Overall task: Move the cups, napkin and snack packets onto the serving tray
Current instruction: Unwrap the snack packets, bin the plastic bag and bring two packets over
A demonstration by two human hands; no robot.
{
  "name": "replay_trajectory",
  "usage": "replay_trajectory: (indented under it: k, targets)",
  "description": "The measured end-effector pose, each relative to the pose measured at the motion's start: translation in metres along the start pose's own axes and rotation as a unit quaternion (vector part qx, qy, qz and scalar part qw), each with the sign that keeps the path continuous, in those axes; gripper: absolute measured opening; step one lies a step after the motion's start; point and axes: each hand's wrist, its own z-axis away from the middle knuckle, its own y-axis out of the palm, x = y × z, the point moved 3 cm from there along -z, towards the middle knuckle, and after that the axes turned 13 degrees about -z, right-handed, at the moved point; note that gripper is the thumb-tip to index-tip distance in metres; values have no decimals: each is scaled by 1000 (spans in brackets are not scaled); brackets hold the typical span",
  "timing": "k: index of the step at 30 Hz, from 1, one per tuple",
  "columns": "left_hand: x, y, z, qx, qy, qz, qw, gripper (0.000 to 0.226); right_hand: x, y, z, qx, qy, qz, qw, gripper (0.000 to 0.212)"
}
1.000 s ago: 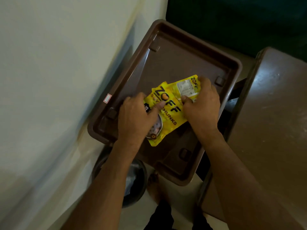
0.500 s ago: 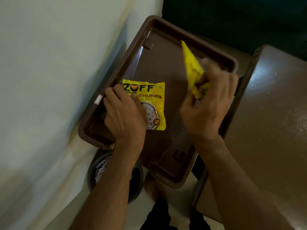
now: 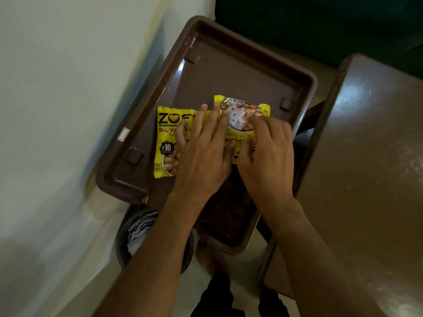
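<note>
Two yellow snack packets lie flat side by side inside the brown serving tray (image 3: 229, 72). The left packet (image 3: 168, 138) shows its logo upright; the right packet (image 3: 242, 110) lies upside down. My left hand (image 3: 203, 154) rests flat with spread fingers over the seam between the two packets. My right hand (image 3: 265, 156) presses flat on the lower part of the right packet. Neither hand grips a packet. No cups or napkin show in this view.
A white wall (image 3: 68, 110) stands close on the left of the tray. A brown table top (image 3: 366, 168) lies to the right. Below the tray sits a dark round bin (image 3: 137, 239) with crumpled paper inside. A dark green surface (image 3: 320, 26) is behind.
The right hand held one packet up in the air; it now lies flat in the tray beside the other. Both hands now press flat on the packets.
</note>
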Motion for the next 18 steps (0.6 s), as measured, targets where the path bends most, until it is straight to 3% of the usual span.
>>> replay_trajectory:
  k: [3,5,11,15,18]
  targets:
    - [-2,8,6,33,8,-42,999,68,-7,9,-9,94,36,96,990,50]
    - [-2,6,8,23,-6,-43,999,67,-9,10,-16,129,42,96,986,59]
    - [-6,-8,12,-86,-49,-30,995,40,1,5,-35,39,33,176,983,58]
    - [-3,-11,15,-109,-54,6,993,23,2,4,-33,10,103,139,985,50]
    - [-6,-9,20,-84,-35,23,996,26,0,6,-28,20,83,71,994,47]
